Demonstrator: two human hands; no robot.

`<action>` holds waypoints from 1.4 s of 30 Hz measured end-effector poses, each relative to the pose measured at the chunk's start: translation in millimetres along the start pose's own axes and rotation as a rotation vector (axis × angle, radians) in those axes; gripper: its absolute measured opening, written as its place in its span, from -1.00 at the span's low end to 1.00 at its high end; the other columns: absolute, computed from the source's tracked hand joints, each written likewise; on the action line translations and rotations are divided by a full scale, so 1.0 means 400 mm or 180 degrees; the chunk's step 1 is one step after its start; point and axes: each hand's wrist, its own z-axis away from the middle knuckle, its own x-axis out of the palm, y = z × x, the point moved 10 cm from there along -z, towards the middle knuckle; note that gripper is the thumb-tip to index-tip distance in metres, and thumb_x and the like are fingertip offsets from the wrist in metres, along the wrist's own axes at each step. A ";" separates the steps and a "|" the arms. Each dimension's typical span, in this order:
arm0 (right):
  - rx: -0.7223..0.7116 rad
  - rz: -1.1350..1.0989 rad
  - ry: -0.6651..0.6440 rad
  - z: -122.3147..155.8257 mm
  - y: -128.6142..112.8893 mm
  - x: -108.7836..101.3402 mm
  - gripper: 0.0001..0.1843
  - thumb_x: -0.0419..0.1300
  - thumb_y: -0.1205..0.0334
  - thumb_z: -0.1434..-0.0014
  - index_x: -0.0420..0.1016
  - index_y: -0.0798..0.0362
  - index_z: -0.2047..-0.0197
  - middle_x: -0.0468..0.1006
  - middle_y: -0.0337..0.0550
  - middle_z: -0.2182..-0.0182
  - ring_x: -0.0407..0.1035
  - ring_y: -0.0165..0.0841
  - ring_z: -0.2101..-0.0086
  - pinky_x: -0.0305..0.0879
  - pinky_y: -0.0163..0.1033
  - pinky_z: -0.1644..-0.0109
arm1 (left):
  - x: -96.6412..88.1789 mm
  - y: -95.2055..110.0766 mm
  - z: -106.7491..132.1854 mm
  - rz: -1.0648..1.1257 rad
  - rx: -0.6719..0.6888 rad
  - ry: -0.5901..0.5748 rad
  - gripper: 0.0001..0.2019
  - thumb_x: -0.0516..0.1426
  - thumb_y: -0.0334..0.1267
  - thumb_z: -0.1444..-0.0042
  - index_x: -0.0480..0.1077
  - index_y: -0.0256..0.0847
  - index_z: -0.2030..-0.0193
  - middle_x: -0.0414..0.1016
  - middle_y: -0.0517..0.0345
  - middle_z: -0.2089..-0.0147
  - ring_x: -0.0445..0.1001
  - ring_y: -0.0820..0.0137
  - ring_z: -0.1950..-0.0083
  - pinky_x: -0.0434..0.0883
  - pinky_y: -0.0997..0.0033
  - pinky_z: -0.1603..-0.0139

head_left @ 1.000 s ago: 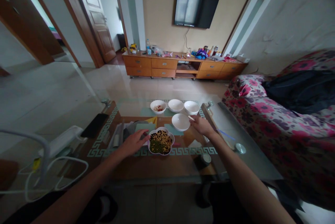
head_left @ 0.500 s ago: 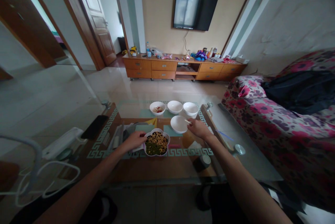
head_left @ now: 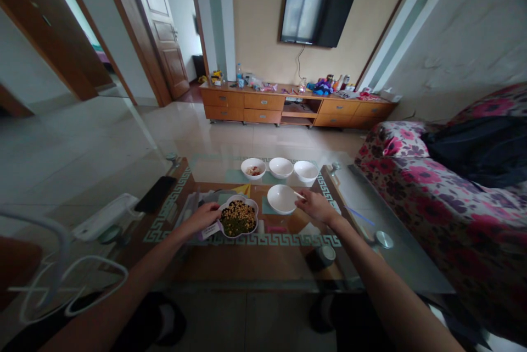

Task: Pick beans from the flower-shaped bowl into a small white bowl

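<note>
Beans (head_left: 239,219), green and yellow, are lying mixed in a flower-shaped bowl (head_left: 256,214) at 6 o'clock on the bench (head_left: 263,240). Left hand (head_left: 200,220) is clamping its rim, fingers closed. Right hand (head_left: 315,206) is pinching a thin pale stick (head_left: 300,195) at the near white bowl (head_left: 282,199), grip nearly shut. That bowl is showing nothing inside. At 12 o'clock, far-left bowl (head_left: 246,168) is holding red bits; middle bowl (head_left: 281,167) and right bowl (head_left: 306,172) are looking empty.

five white bowls (head_left: 281,199), two hands (head_left: 200,220) (head_left: 317,205)
</note>
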 end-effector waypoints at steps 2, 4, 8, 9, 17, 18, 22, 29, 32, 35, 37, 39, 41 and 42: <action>-0.0023 -0.0141 -0.0042 0.005 -0.011 0.004 -0.75 0.28 0.14 -0.43 0.62 0.04 -0.10 0.78 -0.01 0.06 0.69 -0.13 0.05 0.41 -0.27 0.08 | -0.009 -0.014 0.009 0.0107 -0.0053 0.0073 -0.74 0.15 -0.20 0.07 0.53 -0.19 0.22 0.64 0.06 0.26 0.61 0.19 0.23 0.42 0.35 0.30; -0.0039 -0.0344 -0.0103 0.009 -0.023 0.012 -0.77 0.32 0.13 -0.39 0.62 0.03 -0.04 0.79 -0.02 0.08 0.69 -0.15 0.09 0.42 -0.26 0.09 | -0.014 -0.024 0.019 0.0357 -0.0095 0.0102 -0.70 0.18 -0.16 0.05 0.53 -0.18 0.16 0.66 0.06 0.22 0.63 0.19 0.21 0.47 0.34 0.26; -0.0099 -0.0619 -0.0254 0.016 -0.046 0.030 -0.78 0.39 0.13 -0.32 0.61 0.02 0.03 0.80 -0.07 0.13 0.69 -0.19 0.15 0.46 -0.26 0.09 | -0.023 -0.035 0.047 0.0877 -0.0144 0.0166 -0.63 0.29 -0.05 0.08 0.49 -0.17 0.14 0.68 0.05 0.21 0.65 0.18 0.17 0.54 0.30 0.17; -0.0120 -0.0624 -0.0286 0.019 -0.051 0.034 -0.78 0.40 0.13 -0.30 0.61 0.02 0.04 0.79 -0.08 0.15 0.69 -0.19 0.16 0.46 -0.25 0.09 | -0.025 -0.039 0.056 0.0888 -0.0196 0.0176 -0.59 0.32 0.01 0.08 0.48 -0.17 0.14 0.67 0.05 0.22 0.66 0.17 0.18 0.54 0.29 0.19; -0.0282 -0.0466 -0.0382 0.056 -0.087 0.045 -0.77 0.41 0.07 -0.27 0.61 -0.01 0.07 0.78 -0.11 0.17 0.67 -0.18 0.19 0.43 -0.24 0.13 | 0.066 -0.073 0.162 0.0955 -0.0759 -0.0820 -0.22 0.32 0.52 0.13 0.49 -0.21 0.13 0.64 0.03 0.24 0.62 0.25 0.36 0.47 0.37 0.46; -0.0269 -0.0432 -0.0377 0.062 -0.091 0.045 -0.77 0.41 0.07 -0.27 0.61 -0.02 0.07 0.78 -0.11 0.17 0.67 -0.18 0.18 0.42 -0.24 0.13 | 0.074 -0.070 0.168 0.0928 -0.0708 -0.0894 -0.23 0.31 0.52 0.11 0.49 -0.21 0.15 0.62 0.05 0.28 0.59 0.29 0.41 0.43 0.40 0.49; -0.0155 -0.0304 -0.0363 0.087 -0.106 0.045 -0.77 0.42 0.07 -0.29 0.60 -0.04 0.06 0.79 -0.11 0.16 0.68 -0.17 0.16 0.41 -0.26 0.12 | 0.082 -0.066 0.171 0.0797 -0.0656 -0.1017 -0.29 0.28 0.51 0.06 0.47 -0.19 0.21 0.48 0.18 0.42 0.38 0.42 0.54 0.19 0.48 0.60; -0.0061 -0.0144 -0.0245 0.102 -0.129 0.045 -0.77 0.40 0.04 -0.35 0.56 -0.02 0.07 0.79 -0.11 0.14 0.68 -0.19 0.12 0.32 -0.29 0.16 | 0.100 -0.054 0.163 0.0950 -0.0586 -0.1337 -0.27 0.30 0.52 0.17 0.34 -0.15 0.24 0.22 0.39 0.49 0.05 0.56 0.60 -0.05 0.50 0.61; -0.0030 0.0006 -0.0222 0.105 -0.135 0.050 -0.75 0.31 -0.02 -0.43 0.56 0.00 0.06 0.78 -0.07 0.13 0.68 -0.16 0.10 0.29 -0.28 0.18 | 0.103 -0.063 0.152 0.1042 -0.0541 -0.1191 -0.27 0.27 0.54 0.16 0.31 -0.13 0.24 0.16 0.42 0.49 0.00 0.56 0.60 -0.07 0.51 0.62; -0.0140 0.0090 -0.0275 0.115 -0.142 0.057 -0.75 0.25 -0.01 -0.47 0.60 -0.01 0.07 0.78 -0.05 0.13 0.68 -0.13 0.09 0.30 -0.27 0.15 | 0.101 -0.081 0.140 0.1066 -0.0544 -0.0985 -0.25 0.24 0.57 0.15 0.33 -0.13 0.23 0.16 0.43 0.50 -0.03 0.57 0.62 -0.06 0.50 0.63; -0.0221 0.0159 -0.0244 0.121 -0.139 0.048 -0.75 0.22 0.02 -0.48 0.63 -0.01 0.10 0.77 -0.04 0.16 0.68 -0.12 0.11 0.33 -0.25 0.13 | 0.098 -0.084 0.132 0.1027 -0.0478 -0.0900 -0.25 0.22 0.58 0.13 0.36 -0.14 0.24 0.17 0.41 0.52 -0.02 0.56 0.63 -0.05 0.49 0.64; -0.0236 0.0160 -0.0057 0.123 -0.124 0.020 -0.74 0.17 0.06 -0.50 0.64 -0.02 0.08 0.77 -0.04 0.19 0.68 -0.11 0.14 0.37 -0.23 0.11 | 0.094 -0.082 0.126 0.0960 -0.0401 -0.0857 -0.27 0.20 0.57 0.08 0.39 -0.16 0.28 0.19 0.38 0.54 0.02 0.54 0.64 -0.04 0.47 0.63; -0.0240 -0.0122 0.0268 0.124 -0.102 -0.028 -0.68 0.06 0.07 -0.52 0.63 -0.03 -0.02 0.76 -0.03 0.17 0.67 -0.12 0.16 0.42 -0.19 0.06 | 0.093 -0.079 0.122 0.0894 -0.0380 -0.0879 -0.31 0.19 0.53 0.01 0.43 -0.19 0.33 0.21 0.33 0.57 0.07 0.52 0.64 -0.01 0.45 0.62; -0.0240 -0.0384 0.0460 0.125 -0.087 -0.055 -0.62 -0.01 0.06 -0.54 0.61 -0.03 -0.08 0.76 -0.03 0.13 0.67 -0.13 0.16 0.45 -0.17 0.03 | 0.094 -0.079 0.121 0.0873 -0.0392 -0.0908 -0.32 0.19 0.50 -0.02 0.44 -0.20 0.35 0.21 0.32 0.57 0.09 0.51 0.64 0.01 0.44 0.62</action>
